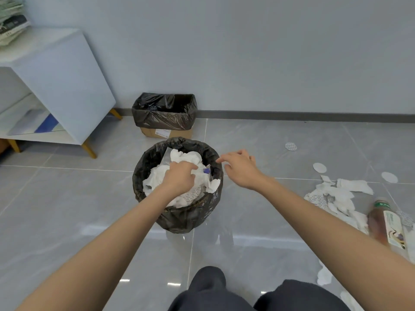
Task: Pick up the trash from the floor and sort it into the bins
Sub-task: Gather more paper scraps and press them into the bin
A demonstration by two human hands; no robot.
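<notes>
A round bin lined with a black bag (143,160) stands on the grey tile floor in front of me, filled with crumpled white paper (186,157). My left hand (179,177) is down inside the bin, its fingers curled into the white paper. Just over the bin's right rim hovers my right hand (239,168), fingers relaxed and holding nothing. Behind it, a cardboard box bin with a black liner (164,115) sits against the wall. More torn white paper (336,194) and a bottle of brown liquid (386,223) lie on the floor at the right.
A white cabinet on wooden legs (67,86) stands at the left by the wall. Round white pads (319,167) are scattered on the floor at the right. My knees in dark trousers (208,286) are at the bottom edge.
</notes>
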